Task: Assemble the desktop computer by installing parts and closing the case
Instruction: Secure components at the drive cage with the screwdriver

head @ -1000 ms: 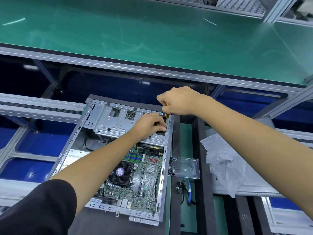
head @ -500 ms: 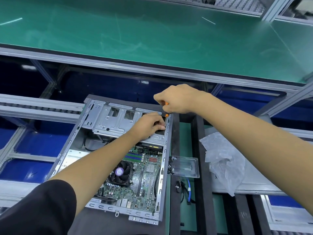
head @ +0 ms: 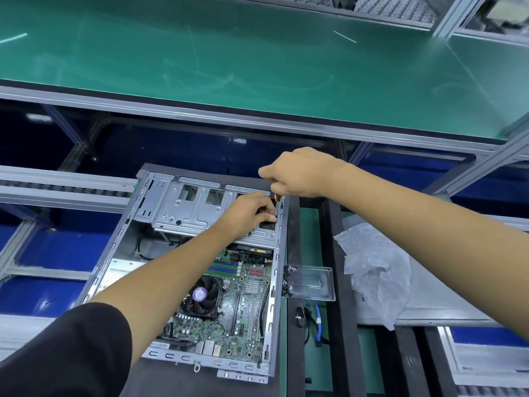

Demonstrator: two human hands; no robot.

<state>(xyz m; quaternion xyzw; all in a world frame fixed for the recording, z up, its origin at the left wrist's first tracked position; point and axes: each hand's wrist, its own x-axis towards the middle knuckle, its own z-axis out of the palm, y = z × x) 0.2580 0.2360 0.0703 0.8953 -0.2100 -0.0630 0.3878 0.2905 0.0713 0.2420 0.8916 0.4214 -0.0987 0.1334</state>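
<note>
An open desktop case [head: 123, 233] lies flat on the bench, with its green motherboard [head: 240, 308] and black CPU fan [head: 200, 296] exposed. A silver drive cage [head: 183, 207] spans the far end of the case. My left hand [head: 249, 213] rests on the cage's right end, its fingertips pinching something small by the case's right wall. My right hand [head: 297, 173] hovers just above it and grips an orange-handled screwdriver [head: 278, 198], of which only a bit shows under the fist.
A clear plastic tray [head: 315, 282] with small black screws sits right of the case. Below it lie a black and a blue cable [head: 317, 325]. A crumpled plastic bag [head: 375, 270] rests on a grey panel [head: 438, 305] at the right. A green bench top [head: 257, 58] runs behind.
Both hands stayed at the cage's right end; my right hand shifted slightly up and left. The camera view drifted a little.
</note>
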